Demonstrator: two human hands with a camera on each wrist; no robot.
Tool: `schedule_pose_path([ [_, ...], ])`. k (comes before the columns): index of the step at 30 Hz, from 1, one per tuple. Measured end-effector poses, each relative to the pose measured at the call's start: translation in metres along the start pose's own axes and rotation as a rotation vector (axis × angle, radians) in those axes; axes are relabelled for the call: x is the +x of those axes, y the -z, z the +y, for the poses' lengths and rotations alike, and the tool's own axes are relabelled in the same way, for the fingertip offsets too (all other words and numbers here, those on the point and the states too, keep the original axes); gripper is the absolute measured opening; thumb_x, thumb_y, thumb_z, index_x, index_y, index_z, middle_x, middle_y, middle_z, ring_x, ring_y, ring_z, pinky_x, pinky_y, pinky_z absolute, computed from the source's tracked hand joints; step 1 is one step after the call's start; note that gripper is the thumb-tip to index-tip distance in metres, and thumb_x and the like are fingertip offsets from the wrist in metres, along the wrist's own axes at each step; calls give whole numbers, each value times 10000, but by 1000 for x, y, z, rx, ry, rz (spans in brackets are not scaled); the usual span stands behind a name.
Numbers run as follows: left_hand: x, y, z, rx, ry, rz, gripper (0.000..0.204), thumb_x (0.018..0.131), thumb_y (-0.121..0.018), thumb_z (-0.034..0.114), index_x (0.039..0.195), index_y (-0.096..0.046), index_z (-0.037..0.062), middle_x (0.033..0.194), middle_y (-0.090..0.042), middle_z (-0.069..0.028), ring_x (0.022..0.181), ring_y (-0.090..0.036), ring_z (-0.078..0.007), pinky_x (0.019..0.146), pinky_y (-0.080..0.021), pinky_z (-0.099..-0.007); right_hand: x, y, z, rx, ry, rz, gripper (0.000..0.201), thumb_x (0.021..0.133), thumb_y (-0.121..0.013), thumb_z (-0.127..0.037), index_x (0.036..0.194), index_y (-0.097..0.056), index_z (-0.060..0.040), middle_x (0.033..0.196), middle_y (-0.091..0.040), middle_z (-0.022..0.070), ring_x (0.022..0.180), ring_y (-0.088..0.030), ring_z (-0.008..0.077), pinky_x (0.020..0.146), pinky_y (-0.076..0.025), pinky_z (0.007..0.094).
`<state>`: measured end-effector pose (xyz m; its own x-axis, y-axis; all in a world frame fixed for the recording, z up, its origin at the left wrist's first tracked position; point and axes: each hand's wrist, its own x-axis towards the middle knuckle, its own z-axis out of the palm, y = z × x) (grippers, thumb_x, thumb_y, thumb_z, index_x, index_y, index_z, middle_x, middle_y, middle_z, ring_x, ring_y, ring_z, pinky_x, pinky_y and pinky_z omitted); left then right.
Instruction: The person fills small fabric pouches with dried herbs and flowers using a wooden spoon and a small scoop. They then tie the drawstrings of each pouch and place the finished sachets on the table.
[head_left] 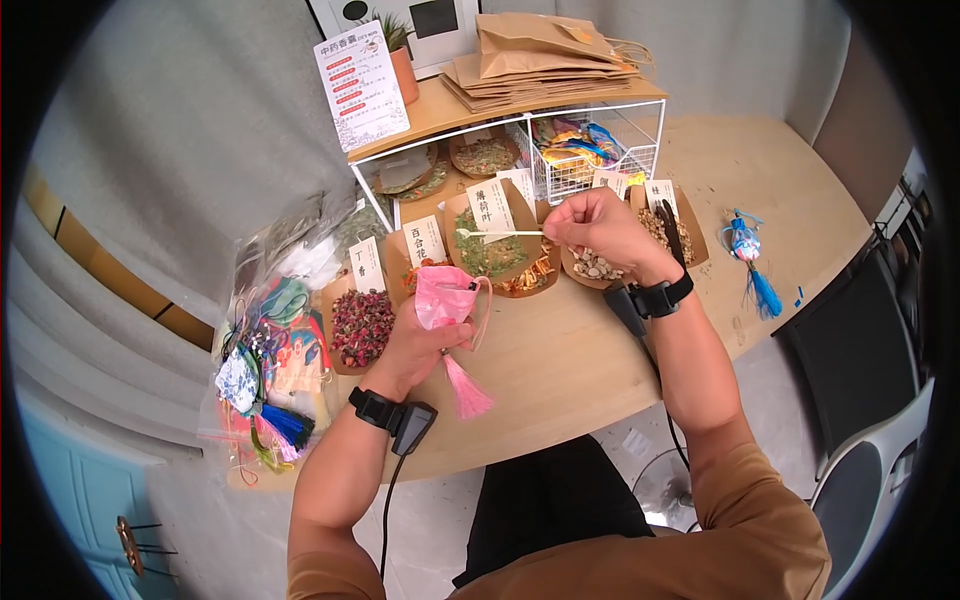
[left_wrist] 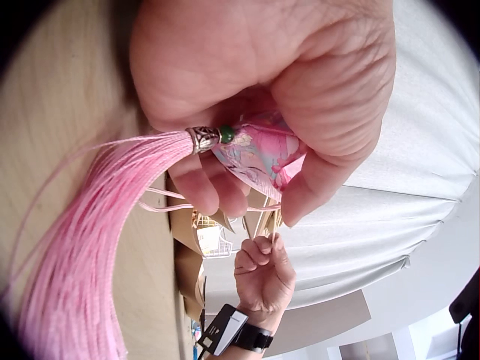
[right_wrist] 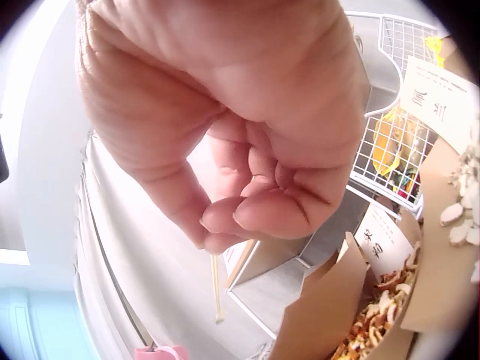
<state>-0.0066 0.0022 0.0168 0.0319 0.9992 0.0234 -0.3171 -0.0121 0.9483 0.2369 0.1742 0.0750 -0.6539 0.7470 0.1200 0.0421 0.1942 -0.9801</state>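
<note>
My left hand (head_left: 405,345) grips a pink drawstring sachet pouch (head_left: 445,295), its mouth upward. Below hangs a pink tassel (left_wrist: 82,247) with a green bead (left_wrist: 227,134) and a silvery cap. Between thumb and fingertips my right hand (head_left: 605,235) pinches a thin pale stick-like scoop (head_left: 512,233), its small tip pointing left. In the head view the scoop overlaps the card of a paper tray of green dried leaves (head_left: 488,257), above and right of the pouch. The pouch's inside is hidden.
Paper trays hold dried rosebuds (head_left: 362,328), orange peel-like bits (right_wrist: 375,322) and pale slices (head_left: 592,265). Behind stands a shelf (head_left: 420,135) with paper bags (head_left: 550,60) and a wire basket (head_left: 600,160). Finished sachets (head_left: 240,380) lie left; a blue tasselled sachet (head_left: 745,245) lies right.
</note>
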Motion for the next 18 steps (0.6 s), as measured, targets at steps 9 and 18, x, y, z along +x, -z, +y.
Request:
schedule_pose_path([
  [9,-1,1,0,1,1,-1,438,772,-757,14,1160,-558,48,980,-609,-19,836,-608,-131,675,-524,-294,-12,-4,-11,-100,149,-144,69,810,-724,-14,877,-730,2,776,-693,18,651,-580,46,604,-469,197],
  [18,-1,1,-1,-19,-24,-15,481,763,-765,34,1190,-542,50,988,-611,-26,833,-616,-139,659,-528,-295,-10,-13,-12,-259,516,-77,120,727,-766,31,838,-747,-11,741,-675,47,656,-575,92,565,-436,238],
])
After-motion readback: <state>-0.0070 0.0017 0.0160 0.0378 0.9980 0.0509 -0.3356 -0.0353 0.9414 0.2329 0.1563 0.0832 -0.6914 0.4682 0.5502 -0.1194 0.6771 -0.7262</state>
